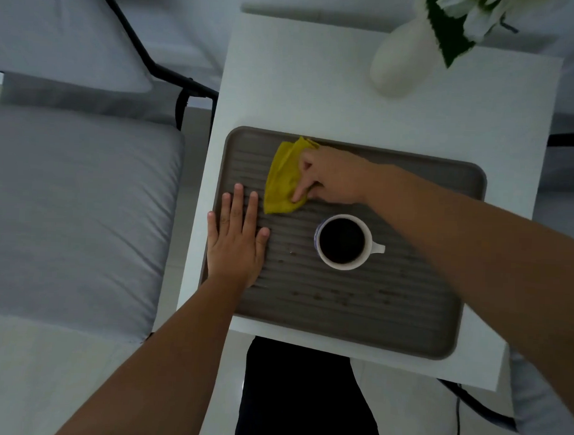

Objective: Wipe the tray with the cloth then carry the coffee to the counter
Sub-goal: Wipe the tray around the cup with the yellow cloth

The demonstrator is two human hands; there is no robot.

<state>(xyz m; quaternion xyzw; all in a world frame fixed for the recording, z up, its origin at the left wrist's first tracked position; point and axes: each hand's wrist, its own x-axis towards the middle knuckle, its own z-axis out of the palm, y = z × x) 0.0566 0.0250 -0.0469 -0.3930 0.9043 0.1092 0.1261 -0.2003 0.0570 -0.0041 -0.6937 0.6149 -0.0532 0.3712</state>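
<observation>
A grey ribbed tray lies on a small white table. Dark specks dot its near part. A white cup of black coffee stands near the tray's middle, handle pointing right. A yellow cloth lies on the tray's far left part. My right hand grips the cloth's right side with curled fingers, pressing it onto the tray. My left hand rests flat, fingers straight, on the tray's left edge.
A white vase with green leaves and white flowers stands at the table's far right. A grey cushioned chair with a black frame sits just left of the table. My dark trouser leg shows below the table's near edge.
</observation>
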